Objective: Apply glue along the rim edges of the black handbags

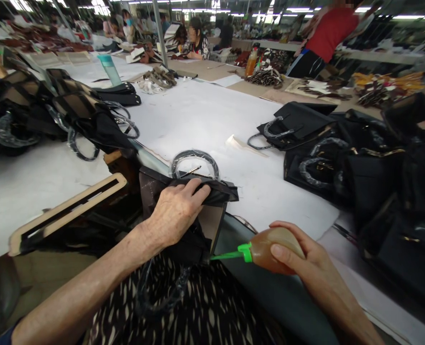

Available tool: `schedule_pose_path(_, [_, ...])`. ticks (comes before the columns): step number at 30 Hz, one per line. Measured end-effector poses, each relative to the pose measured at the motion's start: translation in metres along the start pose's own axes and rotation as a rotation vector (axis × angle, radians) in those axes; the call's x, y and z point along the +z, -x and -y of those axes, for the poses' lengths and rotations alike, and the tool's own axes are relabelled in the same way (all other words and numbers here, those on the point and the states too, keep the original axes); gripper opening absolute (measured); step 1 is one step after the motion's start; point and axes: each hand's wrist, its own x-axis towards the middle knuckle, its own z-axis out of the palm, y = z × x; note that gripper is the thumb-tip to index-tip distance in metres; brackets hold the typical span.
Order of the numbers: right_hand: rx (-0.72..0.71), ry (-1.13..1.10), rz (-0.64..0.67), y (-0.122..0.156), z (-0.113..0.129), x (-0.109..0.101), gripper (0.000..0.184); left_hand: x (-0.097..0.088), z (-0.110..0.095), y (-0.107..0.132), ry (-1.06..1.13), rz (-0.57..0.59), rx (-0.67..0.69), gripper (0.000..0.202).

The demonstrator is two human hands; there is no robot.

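Observation:
My left hand (178,211) lies on top of a black handbag (187,191) at the table's near edge, fingers pressed over its folded upper rim. The bag's plastic-wrapped round handle (195,160) stands up behind my fingers. My right hand (302,261) is wrapped round a brownish squeeze bottle (275,247). Its green nozzle (230,254) points left and touches the bag's side panel below my left hand.
Black handbags are heaped at the right (370,163) and at the left (54,110) of the white table (205,115). A beige slotted template (64,211) lies at the near left. A teal bottle (109,69) stands far back. Other people work at tables behind.

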Motion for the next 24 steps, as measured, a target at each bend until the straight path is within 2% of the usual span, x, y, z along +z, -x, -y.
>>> schedule_pose_path(5, [0.065, -0.139, -0.057, 0.004, 0.0, 0.007, 0.053, -0.001, 0.0, -0.001, -0.004, 0.02, -0.002, 0.022])
schedule_pose_path(13, [0.075, -0.151, -0.092, 0.007, 0.002, 0.013, 0.054, 0.0, 0.001, 0.0, -0.002, 0.011, -0.001, 0.022])
schedule_pose_path(19, [0.061, -0.065, -0.048, 0.009, -0.009, 0.009, 0.053, 0.001, 0.001, -0.002, -0.001, -0.002, -0.007, 0.021])
schedule_pose_path(24, [0.087, -0.23, 0.043, 0.008, -0.014, 0.013, 0.046, -0.002, 0.001, -0.007, -0.003, 0.009, -0.017, 0.019])
